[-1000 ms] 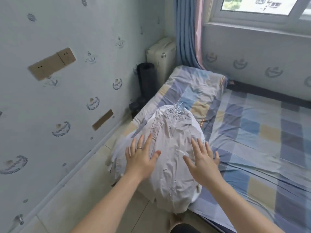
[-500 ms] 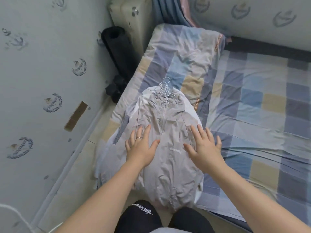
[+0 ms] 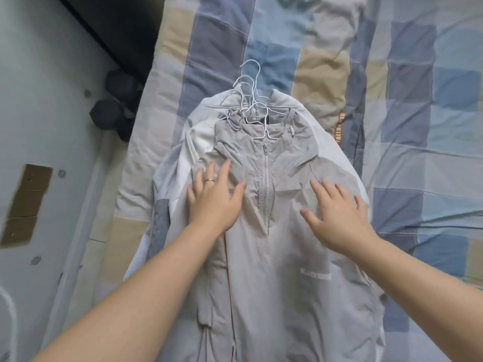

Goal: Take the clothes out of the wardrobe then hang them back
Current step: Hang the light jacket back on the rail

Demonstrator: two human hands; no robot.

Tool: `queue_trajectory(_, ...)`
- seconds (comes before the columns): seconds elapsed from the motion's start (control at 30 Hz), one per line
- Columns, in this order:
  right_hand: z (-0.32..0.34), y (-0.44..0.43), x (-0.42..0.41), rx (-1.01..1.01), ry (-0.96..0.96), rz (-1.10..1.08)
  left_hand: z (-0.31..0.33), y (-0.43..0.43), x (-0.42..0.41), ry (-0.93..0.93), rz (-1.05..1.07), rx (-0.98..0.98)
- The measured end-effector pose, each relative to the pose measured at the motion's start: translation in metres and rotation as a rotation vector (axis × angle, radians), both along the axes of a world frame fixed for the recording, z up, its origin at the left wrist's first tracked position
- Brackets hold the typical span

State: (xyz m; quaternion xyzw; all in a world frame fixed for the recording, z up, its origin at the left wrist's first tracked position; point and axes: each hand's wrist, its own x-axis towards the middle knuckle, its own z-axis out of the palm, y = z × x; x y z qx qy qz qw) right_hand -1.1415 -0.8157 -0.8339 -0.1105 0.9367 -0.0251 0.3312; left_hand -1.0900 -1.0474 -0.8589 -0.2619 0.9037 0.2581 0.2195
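A pile of light clothes on white wire hangers (image 3: 249,100) lies on the bed. On top is a grey zip jacket (image 3: 282,257) with a small white logo; white garments (image 3: 201,142) show beneath it at the left and right edges. My left hand (image 3: 214,202), with a ring, rests flat on the jacket's left chest, fingers spread. My right hand (image 3: 339,215) lies flat on the right chest, fingers apart. Neither hand holds anything. The wardrobe is out of view.
The bed carries a checked blue, grey and beige sheet (image 3: 423,126). At the left are the wall (image 3: 39,100) with brown patches, a strip of floor, and dark dumbbells (image 3: 115,111) by a dark object at the top left.
The camera has tilted down and come closer over the pile. Both hands have slid up the jacket toward its collar, still flat on the cloth.
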Motion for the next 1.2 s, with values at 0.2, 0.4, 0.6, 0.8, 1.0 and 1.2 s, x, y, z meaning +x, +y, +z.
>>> queue_trajectory(0.2, -0.098, -0.037, -0.060, -0.040, 0.128, -0.023, -0.074, -0.028, -0.052, 0.105, -0.091, -0.192)
queue_trajectory(0.4, -0.114, -0.040, -0.084, -0.024, 0.136, -0.056, -0.078, -0.035, -0.060, 0.259, -0.015, -0.115)
queue_trajectory(0.6, -0.066, -0.026, -0.089, -0.198, 0.113, -0.108, -0.041, -0.041, -0.043, 0.418, 0.062, 0.091)
queue_trajectory(0.8, 0.010, 0.004, -0.069, -0.308, 0.065, -0.134, 0.023, -0.041, -0.023, 0.394, 0.020, 0.218)
queue_trajectory(1.0, 0.108, 0.023, -0.012, -0.367, 0.144, -0.299, 0.108, -0.034, -0.005, 0.345, -0.030, 0.275)
queue_trajectory(1.2, 0.198, 0.046, 0.061, -0.446, 0.303, -0.436, 0.189, -0.017, 0.016, 0.303, -0.200, 0.392)
